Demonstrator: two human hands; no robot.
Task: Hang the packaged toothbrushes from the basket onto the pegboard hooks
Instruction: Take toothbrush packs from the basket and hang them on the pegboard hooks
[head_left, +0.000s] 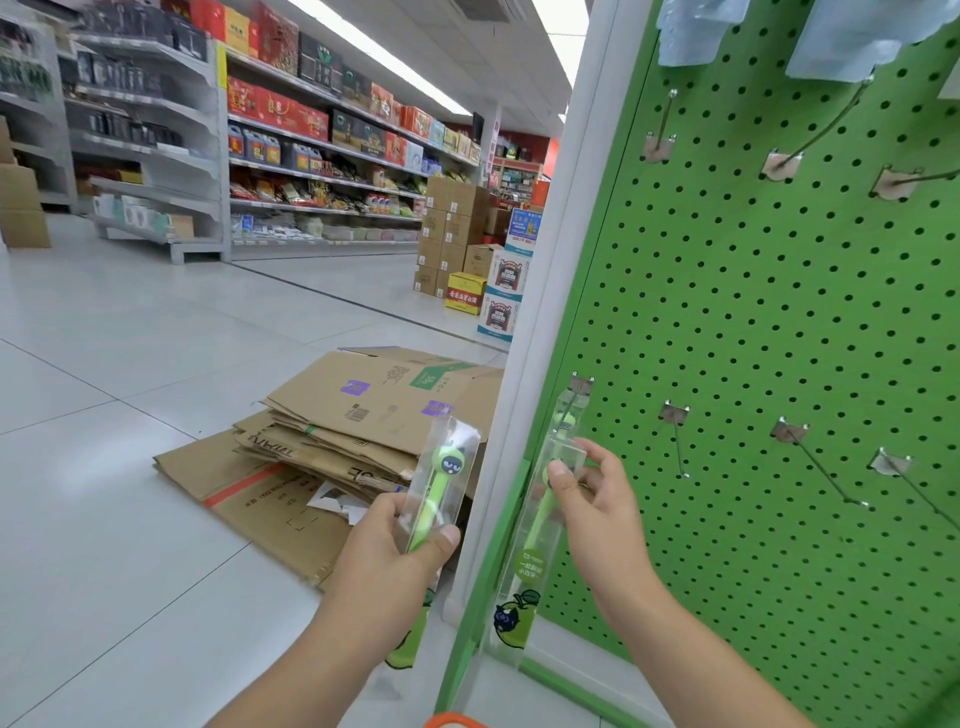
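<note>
Orange plastic at the bottom edge looks like the basket (451, 720) rim, just below both forearms. Above it, the left hand (395, 551) grips the lower part of a clear toothbrush pack (441, 478), thumb curled across its front, the pack standing nearly upright and leaning slightly right, well short of the board. The right hand (592, 499) is nearer the work: thumb and fingertips pinch the upper middle of a second pack (540, 525), whose long axis runs steeply up toward the leftmost lower hook (575, 387) at the pegboard (779, 312) edge. The pack's top sits at that hook's base plate, apparently threaded on, though the clear plastic makes this hard to confirm. My reading is that the right hand is seating this pack, and the left-hand one goes next; the neighbouring hooks (821, 467) to the right stand bare. Beyond lie flattened cardboard boxes (363, 415) on the floor, and farther off, stocked shelves (322, 156).
</note>
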